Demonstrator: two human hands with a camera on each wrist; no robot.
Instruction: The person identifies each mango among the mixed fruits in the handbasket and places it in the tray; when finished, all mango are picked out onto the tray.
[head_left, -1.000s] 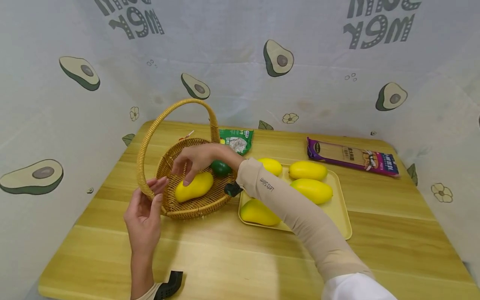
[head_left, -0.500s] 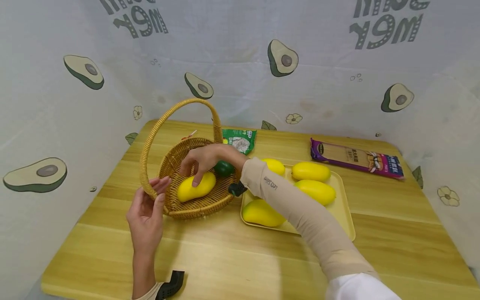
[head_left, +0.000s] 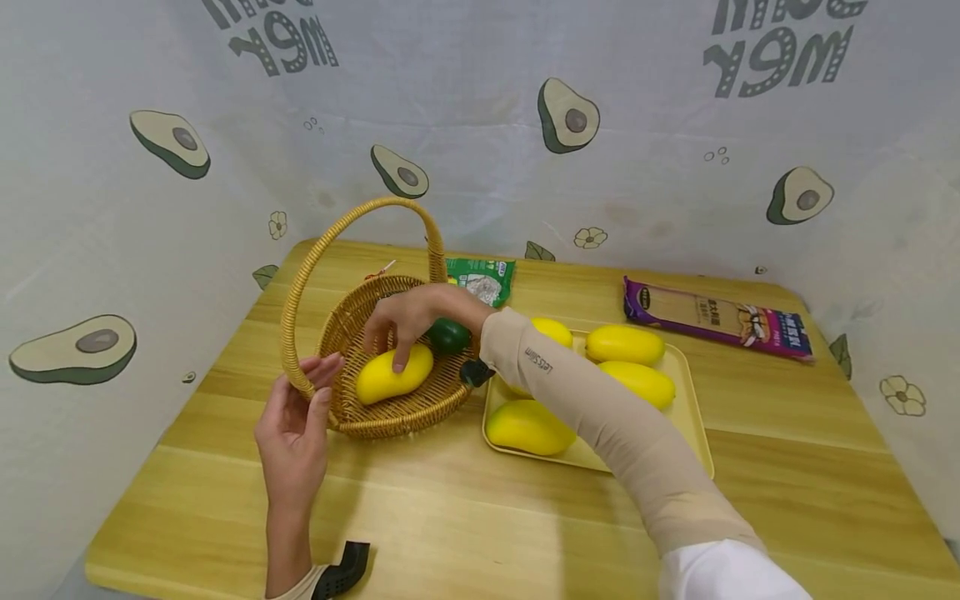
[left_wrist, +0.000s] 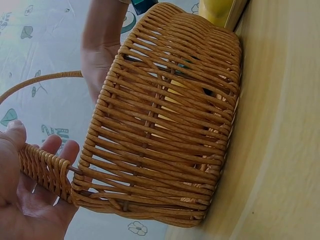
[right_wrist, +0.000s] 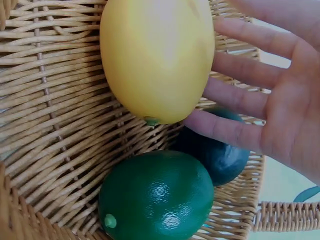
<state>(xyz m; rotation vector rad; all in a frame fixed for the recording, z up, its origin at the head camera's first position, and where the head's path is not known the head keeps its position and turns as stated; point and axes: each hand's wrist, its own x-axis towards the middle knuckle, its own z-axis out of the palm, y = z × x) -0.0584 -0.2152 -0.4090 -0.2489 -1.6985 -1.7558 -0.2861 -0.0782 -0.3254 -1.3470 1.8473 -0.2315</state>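
Note:
A yellow mango (head_left: 378, 379) lies in the wicker basket (head_left: 408, 421), which has a tall arched handle (head_left: 288, 300). My right hand (head_left: 412, 321) reaches in from above and holds the mango, thumb on the near side and fingers on the far side. In the right wrist view those fingers (right_wrist: 240, 97) lie along the mango (right_wrist: 157, 60). Beside it sit a glossy green fruit (right_wrist: 157, 195) and a darker one (right_wrist: 215, 155), partly hidden. My left hand (head_left: 292, 433) holds the handle's base, the handle (left_wrist: 45, 170) passing between thumb and fingers.
Right of the basket, a pale yellow tray (head_left: 693, 417) bears several mangoes (head_left: 530, 427), partly under my right forearm. Behind it lies a purple pasta packet (head_left: 716, 317). A green packet (head_left: 487, 283) is behind the basket. A printed curtain (head_left: 480, 167) surrounds the table.
My right hand has shifted slightly right and its thumb has moved along the mango. The left hand keeps its hold on the handle. The whole view has drifted slightly.

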